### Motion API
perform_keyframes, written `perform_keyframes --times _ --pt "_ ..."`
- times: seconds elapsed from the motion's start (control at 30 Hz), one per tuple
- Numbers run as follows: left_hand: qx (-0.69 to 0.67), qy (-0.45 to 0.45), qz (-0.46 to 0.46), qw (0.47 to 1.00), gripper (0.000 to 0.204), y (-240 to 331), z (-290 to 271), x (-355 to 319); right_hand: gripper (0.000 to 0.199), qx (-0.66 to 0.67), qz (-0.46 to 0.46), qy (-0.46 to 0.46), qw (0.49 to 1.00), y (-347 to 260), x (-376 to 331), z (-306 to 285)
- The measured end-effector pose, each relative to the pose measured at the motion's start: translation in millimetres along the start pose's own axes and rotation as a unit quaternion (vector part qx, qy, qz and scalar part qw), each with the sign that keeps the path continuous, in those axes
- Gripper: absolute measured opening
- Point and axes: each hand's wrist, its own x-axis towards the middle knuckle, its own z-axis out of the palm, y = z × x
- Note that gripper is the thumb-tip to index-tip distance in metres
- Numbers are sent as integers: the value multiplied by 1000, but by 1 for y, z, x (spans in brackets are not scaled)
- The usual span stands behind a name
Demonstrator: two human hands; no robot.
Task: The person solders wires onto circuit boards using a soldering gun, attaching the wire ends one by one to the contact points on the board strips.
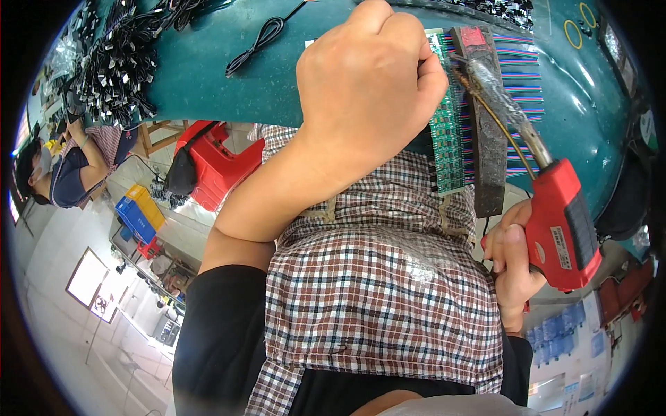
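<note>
My right hand (512, 260) grips a red soldering gun (558, 222) whose long metal tip points up and left, toward the edge of a green circuit board (449, 149). Closed, with its back toward me, my left hand (368, 76) covers the upper left part of that board; whatever its fingers hold is hidden. A dark, worn bar (485, 139) with a red patch at its far end lies across rows of thin multicoloured wires (524, 76) beside the board. The near end of board and bar juts past the table edge.
A coiled black cable (260, 45) lies on the green table mat (194, 76). Bundles of black connector cables (118, 69) fill the far left. Yellow rings (573, 33) sit far right. A red plastic chair (222, 166) stands left, and another person (76, 166) sits beyond it.
</note>
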Motion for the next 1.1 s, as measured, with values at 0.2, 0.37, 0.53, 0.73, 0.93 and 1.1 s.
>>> perform_keyframes --times 0.2,0.37,0.53,0.73,0.93,1.1 --pt "6 5 4 1000 19 3 0 0 11 47 22 67 996 -4 -2 4" --pt "15 9 11 1000 19 5 1 0 11 52 3 72 996 -4 -3 3" --pt "17 8 12 1000 18 6 0 -1 13 55 -30 52 997 -1 -3 -4" --pt "12 7 13 1000 18 7 0 0 13 56 -40 54 996 -1 -2 -6" --pt "29 -1 25 999 13 3 -4 -1 12 67 -52 50 995 -1 1 -3" --pt "-6 13 28 999 9 -5 -13 -3 10 77 -65 57 993 -1 1 -3"
